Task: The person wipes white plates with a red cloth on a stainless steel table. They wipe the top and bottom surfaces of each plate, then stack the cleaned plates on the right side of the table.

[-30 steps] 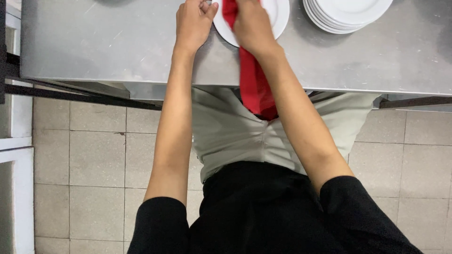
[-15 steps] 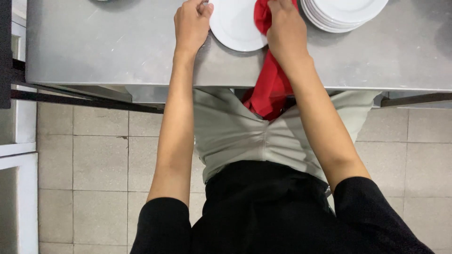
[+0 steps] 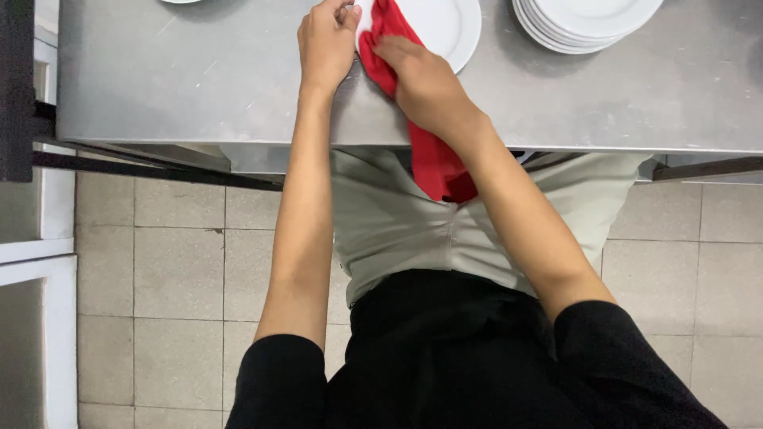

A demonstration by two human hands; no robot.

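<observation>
**Plate wipe under way, stack waiting at the right**

We hold a single white plate (image 3: 445, 28) flat on the steel counter (image 3: 199, 87), near its front edge, top part cut off by the frame. Our right hand (image 3: 425, 83) presses a red cloth (image 3: 381, 48) onto the plate's left side, fingers bent over the fabric and gripping it. The cloth's tail hangs off the counter edge down in front of our grey apron (image 3: 413, 238). Our left hand (image 3: 326, 44) is curled at the plate's left rim, fingertips touching it, steadying it; we cannot tell whether it truly pinches the rim or only rests against it.

Progress, as we judge it: wiping is mid-way on this one plate. The cloth covers the left part; the right part is bare and looks clean and dry, though glare hides any streaks. The plate stack (image 3: 584, 20) sits well apart at the right; we cannot tell whether those are already wiped. The edge of another white dish (image 3: 181, 1) shows at top left, mostly out of view.

Surface: brushed stainless counter, faint scratches, no spills visible, front lip with a dark rail (image 3: 151, 163) beneath. Room: pale square floor tiles (image 3: 175, 270) with dark grout, white cabinet frame (image 3: 32, 254) at the far left. No other person in view.
</observation>
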